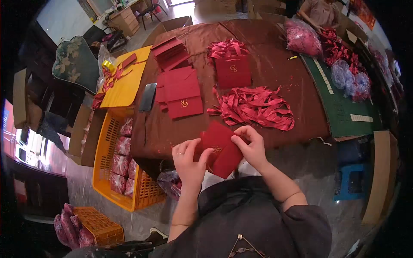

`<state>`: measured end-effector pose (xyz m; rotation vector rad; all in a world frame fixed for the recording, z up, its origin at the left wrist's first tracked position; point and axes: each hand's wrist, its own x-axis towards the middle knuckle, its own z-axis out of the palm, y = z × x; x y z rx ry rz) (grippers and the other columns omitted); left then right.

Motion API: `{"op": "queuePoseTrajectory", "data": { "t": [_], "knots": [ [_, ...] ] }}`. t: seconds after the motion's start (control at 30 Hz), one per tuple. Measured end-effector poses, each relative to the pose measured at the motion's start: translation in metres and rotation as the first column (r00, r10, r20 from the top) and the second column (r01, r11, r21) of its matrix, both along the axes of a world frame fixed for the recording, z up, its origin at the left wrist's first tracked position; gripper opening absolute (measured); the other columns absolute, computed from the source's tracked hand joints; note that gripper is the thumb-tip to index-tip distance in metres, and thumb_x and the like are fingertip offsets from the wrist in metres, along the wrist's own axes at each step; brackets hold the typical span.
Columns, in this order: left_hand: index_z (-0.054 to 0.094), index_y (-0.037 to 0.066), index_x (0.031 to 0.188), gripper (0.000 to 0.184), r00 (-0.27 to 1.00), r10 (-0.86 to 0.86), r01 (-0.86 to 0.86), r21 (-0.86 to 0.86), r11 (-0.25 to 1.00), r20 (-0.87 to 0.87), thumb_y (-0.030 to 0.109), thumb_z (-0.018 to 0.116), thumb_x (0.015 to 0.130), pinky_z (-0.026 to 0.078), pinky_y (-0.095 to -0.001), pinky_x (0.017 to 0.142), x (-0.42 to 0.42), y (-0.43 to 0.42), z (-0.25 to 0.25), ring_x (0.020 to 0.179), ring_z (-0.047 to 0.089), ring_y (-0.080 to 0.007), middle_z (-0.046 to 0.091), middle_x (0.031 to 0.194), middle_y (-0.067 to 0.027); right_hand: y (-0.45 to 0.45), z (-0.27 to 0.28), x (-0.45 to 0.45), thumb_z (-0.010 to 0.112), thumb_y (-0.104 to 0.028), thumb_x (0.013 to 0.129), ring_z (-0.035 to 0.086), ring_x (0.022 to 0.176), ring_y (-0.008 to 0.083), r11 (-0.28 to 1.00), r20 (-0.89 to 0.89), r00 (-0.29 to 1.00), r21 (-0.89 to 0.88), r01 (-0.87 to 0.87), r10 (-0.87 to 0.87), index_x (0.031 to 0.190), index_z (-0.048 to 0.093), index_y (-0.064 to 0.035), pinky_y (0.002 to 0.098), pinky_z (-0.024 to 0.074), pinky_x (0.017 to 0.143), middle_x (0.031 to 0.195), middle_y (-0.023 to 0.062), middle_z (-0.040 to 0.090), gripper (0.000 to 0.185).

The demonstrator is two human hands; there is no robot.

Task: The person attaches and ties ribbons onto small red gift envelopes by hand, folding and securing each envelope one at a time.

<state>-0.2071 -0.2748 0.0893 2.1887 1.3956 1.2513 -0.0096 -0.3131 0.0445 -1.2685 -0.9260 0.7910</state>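
Between my two hands, in front of my body at the table's near edge, is a small red paper gift bag [229, 160] with gold lettering. My left hand [187, 162] pinches its left side, thumb over the front. My right hand [253, 148] grips the upper right edge with thumb and fingers. Just beyond lies a heap of red ribbons [258, 108]. A stack of red bags with a gold logo [185, 94] is on the left of it. Farther back, another pile of red bags [233, 71] has ribbons on top.
A brown cloth covers the table [275, 51]. A phone [147, 97] lies near its left edge, beside a yellow board [124, 86]. An orange crate [142, 189] with wrapped red packs stands below. A green mat [344, 103] is at right; a person [320, 15] is at the far right.
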Motion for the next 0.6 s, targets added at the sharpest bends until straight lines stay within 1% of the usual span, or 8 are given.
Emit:
{"op": "queuePoseTrajectory", "data": {
  "t": [0.07, 0.13, 0.2, 0.27, 0.33, 0.4, 0.43, 0.6],
  "knots": [
    [0.070, 0.008, 0.107, 0.036, 0.993, -0.013, 0.016, 0.019, 1.000, -0.121, 0.016, 0.085, 0.075, 0.048, -0.0415, 0.089, 0.002, 0.002, -0.022, 0.100, 0.059, -0.0309, 0.066, 0.100, -0.0086, -0.004, -0.014, 0.005, 0.072, -0.005, 0.092, 0.061, 0.081, 0.0045, 0.995, 0.039, 0.998, -0.091, -0.035, 0.039, 0.102, 0.063, -0.0022, 0.0216, 0.0505, 0.074, 0.089, -0.0014, 0.066, 0.014],
    [0.068, 0.008, 0.104, 0.033, 0.992, -0.060, 0.041, -0.161, 0.986, -0.115, 0.015, 0.084, 0.076, 0.048, -0.0415, 0.088, 0.003, 0.001, -0.030, 0.098, 0.059, -0.0316, 0.065, 0.098, -0.0087, -0.006, -0.035, 0.006, 0.076, -0.012, 0.089, 0.065, 0.082, 0.0096, 0.997, 0.003, 1.000, -0.080, -0.011, 0.011, 0.098, 0.066, -0.0004, 0.0267, 0.0529, 0.074, 0.088, 0.0041, 0.069, 0.018],
    [0.067, 0.002, 0.099, 0.029, 0.996, -0.087, 0.093, -0.401, 0.911, 0.033, 0.012, 0.083, 0.077, 0.050, -0.0352, 0.080, 0.004, 0.001, -0.038, 0.086, 0.063, -0.0236, 0.066, 0.088, -0.0087, -0.015, -0.047, 0.010, 0.076, -0.016, 0.089, 0.068, 0.086, 0.0161, 0.988, 0.087, 0.996, -0.151, -0.014, 0.027, 0.101, 0.066, -0.0014, 0.0307, 0.0539, 0.077, 0.091, 0.0066, 0.071, 0.020],
    [0.067, -0.004, 0.096, 0.029, 0.955, -0.075, 0.255, -0.667, 0.700, 0.287, 0.011, 0.084, 0.077, 0.051, -0.0298, 0.074, -0.006, 0.009, -0.061, 0.077, 0.063, -0.0161, 0.066, 0.081, -0.0080, -0.025, -0.040, 0.017, 0.078, -0.021, 0.087, 0.069, 0.092, 0.0232, 0.997, 0.211, 0.977, -0.082, 0.006, 0.011, 0.102, 0.068, -0.0040, 0.0348, 0.0536, 0.080, 0.098, 0.0090, 0.070, 0.024],
    [0.070, -0.004, 0.095, 0.028, 0.949, -0.083, 0.262, -0.613, 0.745, 0.305, 0.011, 0.085, 0.077, 0.051, -0.0304, 0.076, -0.012, 0.011, -0.085, 0.079, 0.064, -0.0175, 0.068, 0.084, -0.0076, -0.030, -0.035, 0.040, 0.079, -0.023, 0.085, 0.067, 0.094, 0.0270, 0.985, 0.569, 0.803, 0.098, 0.144, -0.175, 0.100, 0.069, -0.0055, 0.0371, 0.0527, 0.082, 0.100, 0.0098, 0.069, 0.025],
    [0.072, -0.004, 0.093, 0.027, 0.963, -0.037, 0.172, -0.505, 0.846, 0.265, 0.011, 0.086, 0.076, 0.052, -0.0320, 0.080, -0.009, 0.005, -0.085, 0.083, 0.064, -0.0205, 0.069, 0.088, -0.0087, -0.037, -0.037, 0.078, 0.078, -0.021, 0.085, 0.064, 0.094, 0.0308, 0.913, 0.598, 0.700, 0.152, 0.379, -0.390, 0.098, 0.069, -0.0065, 0.0402, 0.0508, 0.083, 0.098, 0.0107, 0.068, 0.022],
    [0.073, -0.003, 0.093, 0.026, 0.972, -0.002, 0.114, -0.471, 0.875, 0.234, 0.011, 0.086, 0.076, 0.052, -0.0329, 0.081, -0.007, 0.001, -0.079, 0.085, 0.064, -0.0219, 0.069, 0.089, -0.0095, -0.039, -0.038, 0.101, 0.076, -0.019, 0.085, 0.064, 0.091, 0.0310, 0.840, 0.671, 0.547, 0.221, 0.496, -0.500, 0.096, 0.069, -0.0068, 0.0410, 0.0505, 0.080, 0.097, 0.0102, 0.068, 0.018],
    [0.074, 0.003, 0.091, 0.019, 0.987, -0.106, 0.141, -0.318, 0.937, 0.124, 0.011, 0.084, 0.077, 0.051, -0.0357, 0.081, -0.001, -0.003, -0.067, 0.088, 0.064, -0.0255, 0.068, 0.086, -0.0109, -0.059, -0.043, 0.181, 0.073, -0.022, 0.087, 0.065, 0.079, 0.0280, 0.632, 0.817, 0.267, 0.147, 0.761, -0.512, 0.088, 0.072, -0.0101, 0.0416, 0.0519, 0.072, 0.083, 0.0071, 0.067, 0.012]
  ]
}}
